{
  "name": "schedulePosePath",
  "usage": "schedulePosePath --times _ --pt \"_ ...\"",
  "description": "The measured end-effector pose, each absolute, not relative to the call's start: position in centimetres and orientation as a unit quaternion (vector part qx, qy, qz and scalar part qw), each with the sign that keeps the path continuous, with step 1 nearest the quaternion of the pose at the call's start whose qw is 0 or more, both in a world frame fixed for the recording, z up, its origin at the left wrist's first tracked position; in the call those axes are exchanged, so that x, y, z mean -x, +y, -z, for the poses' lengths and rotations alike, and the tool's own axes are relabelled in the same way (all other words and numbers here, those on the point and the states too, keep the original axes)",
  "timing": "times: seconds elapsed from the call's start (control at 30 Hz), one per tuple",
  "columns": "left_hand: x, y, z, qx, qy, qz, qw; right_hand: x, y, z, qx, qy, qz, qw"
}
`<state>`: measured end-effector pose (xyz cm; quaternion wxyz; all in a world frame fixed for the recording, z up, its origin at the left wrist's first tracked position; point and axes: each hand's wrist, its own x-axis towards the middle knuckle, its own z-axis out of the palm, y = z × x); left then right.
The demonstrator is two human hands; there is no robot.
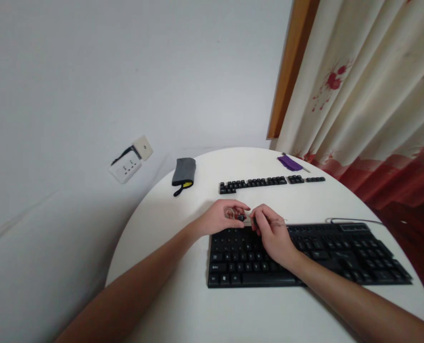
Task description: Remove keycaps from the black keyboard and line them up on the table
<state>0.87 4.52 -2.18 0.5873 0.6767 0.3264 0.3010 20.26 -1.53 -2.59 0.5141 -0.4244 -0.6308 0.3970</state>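
Note:
A black keyboard lies on the round white table in front of me. My left hand hovers over its top left edge, fingers curled in a pinch on a small black keycap. My right hand rests over the upper key rows, fingers closed on a thin tool whose tip meets the keycap. A row of loose black keycaps is lined up farther back on the table.
A grey pouch with a yellow lining lies at the table's far left. A purple tool sits at the far edge. Curtains hang to the right. A wall socket is on the left wall.

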Motion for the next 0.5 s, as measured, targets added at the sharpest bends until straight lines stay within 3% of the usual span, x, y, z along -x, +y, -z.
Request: schedulePosePath --times 0.3,0.5 --pt "-1.0 4.0 0.4 -0.758 0.328 -0.185 0.533 -20.1 -1.9 2.2 0.436 -0.679 -0.38 0.452" --pt "-1.1 4.0 0.7 -0.771 0.319 -0.181 0.521 -20.1 -1.7 2.1 0.459 -0.678 -0.368 0.441"
